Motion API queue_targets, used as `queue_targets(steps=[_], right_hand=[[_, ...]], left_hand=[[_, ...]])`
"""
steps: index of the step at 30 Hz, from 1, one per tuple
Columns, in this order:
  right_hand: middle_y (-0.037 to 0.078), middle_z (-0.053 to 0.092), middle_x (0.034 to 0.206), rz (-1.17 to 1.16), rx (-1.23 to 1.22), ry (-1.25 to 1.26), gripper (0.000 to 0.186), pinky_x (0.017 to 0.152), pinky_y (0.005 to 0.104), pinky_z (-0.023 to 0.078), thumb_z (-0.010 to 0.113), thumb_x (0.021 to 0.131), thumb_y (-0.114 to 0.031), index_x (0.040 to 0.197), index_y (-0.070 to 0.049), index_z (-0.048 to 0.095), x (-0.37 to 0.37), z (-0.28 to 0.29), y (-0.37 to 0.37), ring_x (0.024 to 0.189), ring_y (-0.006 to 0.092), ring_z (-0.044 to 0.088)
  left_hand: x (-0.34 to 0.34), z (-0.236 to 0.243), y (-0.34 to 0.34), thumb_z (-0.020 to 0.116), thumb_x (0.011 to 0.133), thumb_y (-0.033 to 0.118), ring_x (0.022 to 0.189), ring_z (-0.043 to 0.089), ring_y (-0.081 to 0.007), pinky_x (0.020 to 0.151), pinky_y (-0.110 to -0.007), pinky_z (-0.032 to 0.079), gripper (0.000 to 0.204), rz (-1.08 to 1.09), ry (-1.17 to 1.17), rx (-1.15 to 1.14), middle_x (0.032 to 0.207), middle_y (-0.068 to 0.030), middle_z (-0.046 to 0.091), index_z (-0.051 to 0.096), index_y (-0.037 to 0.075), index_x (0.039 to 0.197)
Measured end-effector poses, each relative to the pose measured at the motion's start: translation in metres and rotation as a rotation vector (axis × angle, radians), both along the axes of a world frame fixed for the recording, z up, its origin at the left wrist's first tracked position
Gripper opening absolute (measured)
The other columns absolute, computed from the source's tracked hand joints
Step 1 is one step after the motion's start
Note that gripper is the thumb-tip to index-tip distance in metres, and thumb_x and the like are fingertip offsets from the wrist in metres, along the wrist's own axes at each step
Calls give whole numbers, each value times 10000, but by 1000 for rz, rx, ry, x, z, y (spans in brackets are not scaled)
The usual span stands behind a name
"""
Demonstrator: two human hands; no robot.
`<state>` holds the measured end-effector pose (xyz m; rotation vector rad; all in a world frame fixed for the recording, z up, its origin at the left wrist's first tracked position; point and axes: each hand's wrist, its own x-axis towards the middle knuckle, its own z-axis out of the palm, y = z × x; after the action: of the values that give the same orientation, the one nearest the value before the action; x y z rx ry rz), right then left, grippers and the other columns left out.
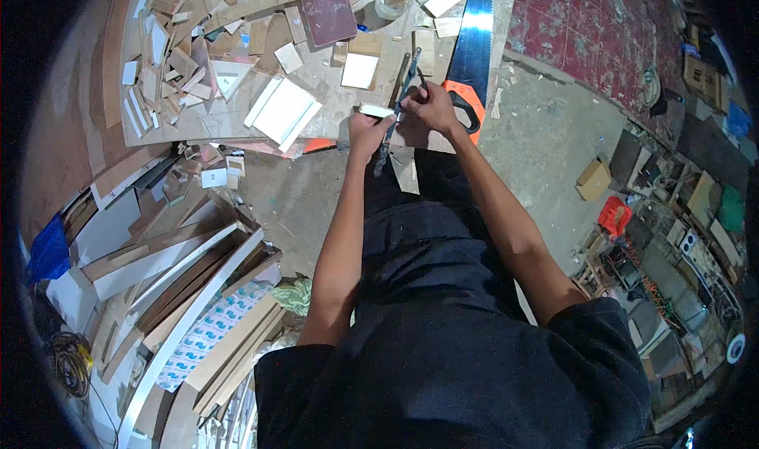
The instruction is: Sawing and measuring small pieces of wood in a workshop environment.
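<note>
At the near edge of the workbench (198, 129), my left hand (365, 137) is closed on a small white block (376, 111). My right hand (435, 109) is just beside it, fingers pinched round a thin dark pencil-like stick (423, 79). Between the two hands runs a narrow dark strip (412, 69), possibly a ruler, slanting down past the bench edge; my fingertips meet near it. To the right of my right hand lies a handsaw (474, 42) with an orange handle (466, 95). A white square piece (360, 70) is just beyond my left hand.
White grooved boards (283, 111) lie left of my hands. Wood offcuts (186, 62) are heaped at the bench's far left, near a dark red board (326, 8). Long planks (190, 291) lean at lower left. Tools and clutter, including a red object (613, 216), line the right.
</note>
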<state>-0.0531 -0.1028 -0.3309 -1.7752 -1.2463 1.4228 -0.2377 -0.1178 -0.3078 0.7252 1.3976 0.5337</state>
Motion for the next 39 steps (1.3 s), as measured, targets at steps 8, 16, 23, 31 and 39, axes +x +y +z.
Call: queue_targets(steps=[8, 16, 23, 31, 39], right_hand=[[68, 499, 613, -11, 58, -87, 418, 591, 366, 444, 789, 721, -169, 681, -59, 388, -12, -19, 13, 581, 197, 464], [51, 535, 661, -16, 29, -62, 386, 610, 340, 476, 788, 759, -114, 723, -64, 407, -6, -20, 9, 634, 157, 544], [22, 541, 667, 56, 80, -87, 368, 615, 310, 501, 766, 792, -58, 736, -79, 404, -11, -12, 13, 675, 96, 579], [65, 535, 671, -56, 51, -35, 384, 612, 330, 484, 789, 762, -108, 737, -52, 411, -12, -15, 8, 649, 158, 551], [104, 529, 665, -100, 35, -100, 380, 622, 357, 464, 799, 741, -154, 727, -18, 444, -17, 1, 6, 620, 208, 523]], left_hand=[[2, -14, 4, 837, 711, 86, 806, 709, -223, 730, -319, 541, 290, 114, 149, 136, 889, -135, 732, 685, -38, 925], [21, 34, 10, 902, 649, 151, 870, 682, -263, 729, -377, 534, 410, 59, 825, 180, 941, -177, 682, 610, -9, 889], [2, 17, 11, 798, 694, 53, 936, 629, -338, 806, -414, 508, 318, -311, 596, 696, 1001, -137, 632, 661, 27, 979], [-15, 15, 31, 755, 731, 6, 903, 635, -323, 798, -407, 511, 290, -600, 364, 703, 960, -124, 638, 713, 27, 1017], [-18, 7, 29, 761, 742, -4, 817, 658, -256, 740, -351, 530, 361, -590, 337, 724, 956, -105, 633, 735, 94, 1089]])
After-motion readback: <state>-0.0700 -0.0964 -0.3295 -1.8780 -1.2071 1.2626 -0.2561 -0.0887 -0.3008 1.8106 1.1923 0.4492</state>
